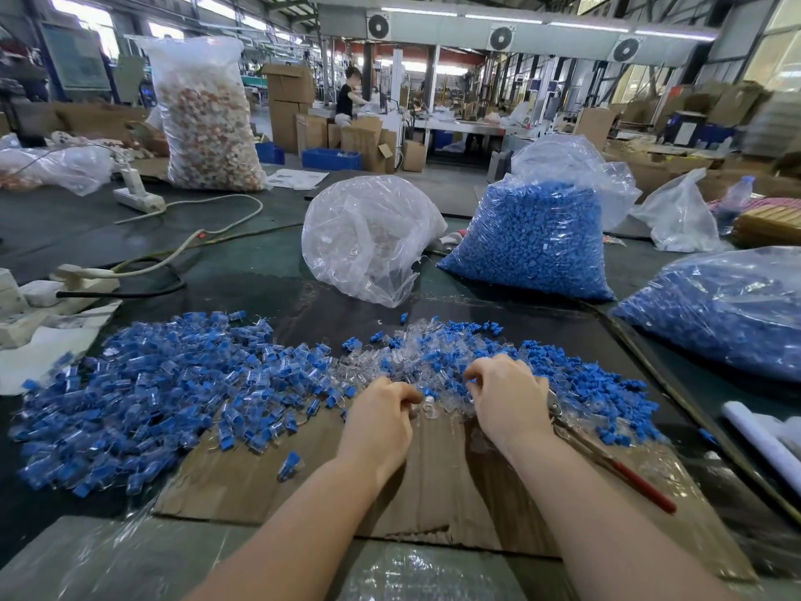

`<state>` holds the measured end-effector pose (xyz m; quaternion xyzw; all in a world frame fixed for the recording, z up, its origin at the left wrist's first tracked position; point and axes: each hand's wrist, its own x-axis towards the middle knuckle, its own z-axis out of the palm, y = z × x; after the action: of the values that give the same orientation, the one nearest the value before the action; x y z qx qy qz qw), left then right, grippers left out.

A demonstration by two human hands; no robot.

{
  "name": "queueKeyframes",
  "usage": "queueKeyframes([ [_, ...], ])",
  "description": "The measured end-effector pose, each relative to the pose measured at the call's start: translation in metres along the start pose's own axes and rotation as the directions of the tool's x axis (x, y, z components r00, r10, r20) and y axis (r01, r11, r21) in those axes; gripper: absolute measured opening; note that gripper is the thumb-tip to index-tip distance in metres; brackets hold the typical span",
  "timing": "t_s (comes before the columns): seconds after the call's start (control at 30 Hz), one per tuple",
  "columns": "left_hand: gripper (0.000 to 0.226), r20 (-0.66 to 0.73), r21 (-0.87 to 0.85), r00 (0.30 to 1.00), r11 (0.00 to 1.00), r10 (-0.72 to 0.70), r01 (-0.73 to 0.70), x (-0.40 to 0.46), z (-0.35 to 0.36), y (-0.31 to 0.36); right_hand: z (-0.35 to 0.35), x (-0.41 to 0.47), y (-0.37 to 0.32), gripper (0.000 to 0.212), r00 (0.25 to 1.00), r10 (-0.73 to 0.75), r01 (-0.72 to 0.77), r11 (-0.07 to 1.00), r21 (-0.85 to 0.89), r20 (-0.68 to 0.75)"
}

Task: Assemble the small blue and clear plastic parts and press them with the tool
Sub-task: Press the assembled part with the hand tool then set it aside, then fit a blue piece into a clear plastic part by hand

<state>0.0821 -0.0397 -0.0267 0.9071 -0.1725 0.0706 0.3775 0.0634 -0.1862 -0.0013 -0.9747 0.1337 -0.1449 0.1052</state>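
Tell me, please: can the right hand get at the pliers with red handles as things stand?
Probably yes. The pliers lie on the cardboard just beside the right hand, with nothing on top of them. That hand seems busy with small parts, so it may need to let go first.

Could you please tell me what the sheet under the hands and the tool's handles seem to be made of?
The sheet looks like brown corrugated cardboard: matte, creased, ragged near edge. The tool appears to be metal at its grey jaws, with handles seemingly coated in glossy red plastic or rubber.
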Motion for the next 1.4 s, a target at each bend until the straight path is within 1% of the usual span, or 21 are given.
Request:
queueKeyframes([
  [0.17, 0.024, -0.01, -0.047, 1.0, 0.999, 0.001, -0.002, -0.006, 0.002, -0.003, 0.006, 0.008, -0.008, 0.012, 0.999, 0.034, -0.033, 0.998, -0.059, 0.02],
  [0.27, 0.021, -0.029, -0.068, 0.999, 0.997, -0.023, 0.021, -0.007, 0.002, -0.004, 0.009, 0.01, -0.011, 0.01, 0.999, 0.04, -0.039, 0.995, -0.089, 0.016],
  [0.4, 0.009, -0.037, -0.163, 0.996, 0.984, -0.084, 0.077, -0.007, 0.0, -0.004, 0.011, 0.006, -0.01, 0.01, 0.998, 0.008, -0.013, 0.996, -0.084, -0.055],
  [0.43, 0.013, -0.031, -0.194, 0.994, 0.976, -0.102, 0.094, -0.007, -0.001, -0.004, 0.01, 0.004, -0.009, 0.011, 0.997, -0.008, 0.001, 0.997, -0.077, -0.079],
  [0.5, 0.023, -0.019, -0.243, 0.992, 0.963, -0.125, 0.117, -0.008, 0.0, -0.003, 0.008, -0.004, -0.007, 0.012, 0.992, -0.031, 0.026, 0.999, -0.04, -0.12],
  [0.53, 0.024, -0.017, -0.259, 0.991, 0.958, -0.133, 0.124, -0.009, 0.0, -0.003, 0.008, -0.009, -0.006, 0.012, 0.99, -0.035, 0.035, 0.999, -0.003, -0.138],
  [0.63, 0.019, -0.019, -0.27, 0.989, 0.953, -0.147, 0.137, -0.01, 0.0, 0.0, 0.006, -0.028, -0.005, 0.01, 0.982, -0.033, 0.056, 0.991, 0.124, -0.184],
  [0.73, 0.022, -0.044, -0.277, 0.986, 0.95, -0.161, 0.143, -0.011, 0.001, 0.005, 0.007, -0.045, -0.005, 0.01, 0.973, -0.016, 0.061, 0.98, 0.189, -0.232],
  [0.8, 0.022, -0.06, -0.253, 0.989, 0.96, -0.138, 0.119, -0.013, 0.003, 0.009, 0.01, -0.052, -0.004, 0.007, 0.969, -0.011, 0.065, 0.975, 0.211, -0.248],
  [0.87, 0.017, -0.078, -0.205, 0.992, 0.976, -0.094, 0.077, -0.016, 0.006, 0.012, 0.013, -0.057, -0.001, 0.003, 0.967, -0.007, 0.067, 0.972, 0.227, -0.255],
  [0.93, 0.012, -0.1, -0.2, 0.992, 0.978, -0.078, 0.057, -0.019, 0.007, 0.012, 0.016, -0.059, 0.0, 0.004, 0.96, -0.001, 0.074, 0.965, 0.251, -0.28],
  [1.03, 0.012, -0.125, -0.247, 0.988, 0.967, -0.095, 0.062, -0.02, 0.008, 0.013, 0.018, -0.061, 0.0, 0.008, 0.944, -0.007, 0.11, 0.949, 0.295, -0.331],
  [1.2, 0.029, -0.043, -0.378, 0.992, 0.921, -0.121, 0.096, -0.021, 0.011, 0.017, 0.018, -0.063, 0.003, 0.006, 0.945, -0.013, 0.152, 0.902, 0.404, -0.326],
  [1.3, 0.03, -0.024, -0.478, 0.99, 0.871, -0.14, 0.112, -0.022, 0.011, 0.015, 0.018, -0.064, 0.003, 0.008, 0.948, -0.033, 0.168, 0.896, 0.411, -0.315],
  [1.4, 0.034, -0.013, -0.51, 0.99, 0.853, -0.14, 0.114, -0.022, 0.01, 0.011, 0.017, -0.064, 0.002, 0.01, 0.954, -0.055, 0.175, 0.899, 0.401, -0.295],
])
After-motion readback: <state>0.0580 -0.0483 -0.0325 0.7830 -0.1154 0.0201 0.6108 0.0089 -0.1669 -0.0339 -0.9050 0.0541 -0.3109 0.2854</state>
